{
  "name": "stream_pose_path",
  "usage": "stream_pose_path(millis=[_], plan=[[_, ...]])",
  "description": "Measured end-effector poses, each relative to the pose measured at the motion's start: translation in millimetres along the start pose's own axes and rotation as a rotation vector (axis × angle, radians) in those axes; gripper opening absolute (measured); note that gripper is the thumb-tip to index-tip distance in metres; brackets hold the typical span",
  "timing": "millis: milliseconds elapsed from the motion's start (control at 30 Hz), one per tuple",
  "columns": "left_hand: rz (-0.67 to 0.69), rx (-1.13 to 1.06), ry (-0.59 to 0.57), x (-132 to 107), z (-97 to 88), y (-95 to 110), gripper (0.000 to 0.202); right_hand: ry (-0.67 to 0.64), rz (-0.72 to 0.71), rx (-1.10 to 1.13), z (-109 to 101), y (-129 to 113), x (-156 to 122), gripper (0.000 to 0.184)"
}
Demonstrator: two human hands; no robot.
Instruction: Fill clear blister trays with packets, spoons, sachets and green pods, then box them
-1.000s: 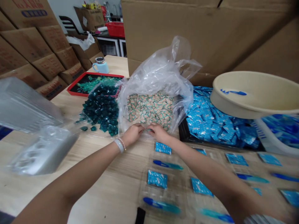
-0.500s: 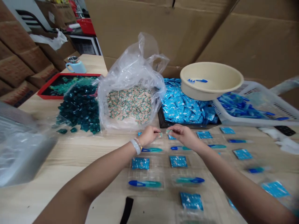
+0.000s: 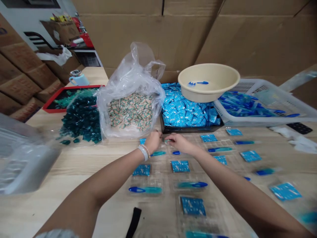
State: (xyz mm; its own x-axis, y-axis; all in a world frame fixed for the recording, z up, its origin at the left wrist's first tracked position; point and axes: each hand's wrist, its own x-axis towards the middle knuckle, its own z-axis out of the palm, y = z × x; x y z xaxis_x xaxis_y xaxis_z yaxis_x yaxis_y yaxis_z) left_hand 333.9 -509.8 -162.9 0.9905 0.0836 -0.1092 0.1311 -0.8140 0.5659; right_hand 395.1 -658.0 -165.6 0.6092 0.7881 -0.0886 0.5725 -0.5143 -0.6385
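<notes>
1. Here my right hand [image 3: 179, 142] is nearly closed, its fingertips pinching a small sachet [image 3: 168, 140], though blur hides the detail.
2. My left hand [image 3: 153, 142] curls just beside that sachet; I cannot tell whether it grips anything.
3. Behind both hands, a clear plastic bag [image 3: 128, 72] of tan-and-green sachets [image 3: 130, 114] sits on the surface [image 3: 74, 165].
4. Nearer me lie clear plastic trays [image 3: 165, 175] holding blue sachets [image 3: 180, 166].

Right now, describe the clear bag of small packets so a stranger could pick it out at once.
On the wooden table, just beyond the person's left hand and right hand, stands a clear plastic bag. It sits between a heap of dark green pieces and a black tray of blue sachets, and only it holds small beige-and-green packets.
</notes>
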Motion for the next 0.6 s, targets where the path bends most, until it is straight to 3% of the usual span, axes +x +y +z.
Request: stream_pose_path(millis=[100,267,433,600], plan=[[0.001,0.027,0.042,-4.5,-6.0,-5.9,0.023,-0.032,-0.004,-0.084,1.1,1.6,7.5,0.026],[-0.041,0.062,0.005,-9.2,-4.3,-8.1,0.022,-0.126,-0.001,-0.178,0.4,-2.2,17.4,0.026],[-0.132,0.053,-0.040,3.6,4.5,-3.1,0.021,-0.243,0.008,-0.195,0.5,-2.8,27.1,0.028],[-0.201,0.042,-0.074,10.8,-0.5,-3.8,0.019,-0.339,-0.039,-0.117,-5.5,-3.6,34.4,0.028]])
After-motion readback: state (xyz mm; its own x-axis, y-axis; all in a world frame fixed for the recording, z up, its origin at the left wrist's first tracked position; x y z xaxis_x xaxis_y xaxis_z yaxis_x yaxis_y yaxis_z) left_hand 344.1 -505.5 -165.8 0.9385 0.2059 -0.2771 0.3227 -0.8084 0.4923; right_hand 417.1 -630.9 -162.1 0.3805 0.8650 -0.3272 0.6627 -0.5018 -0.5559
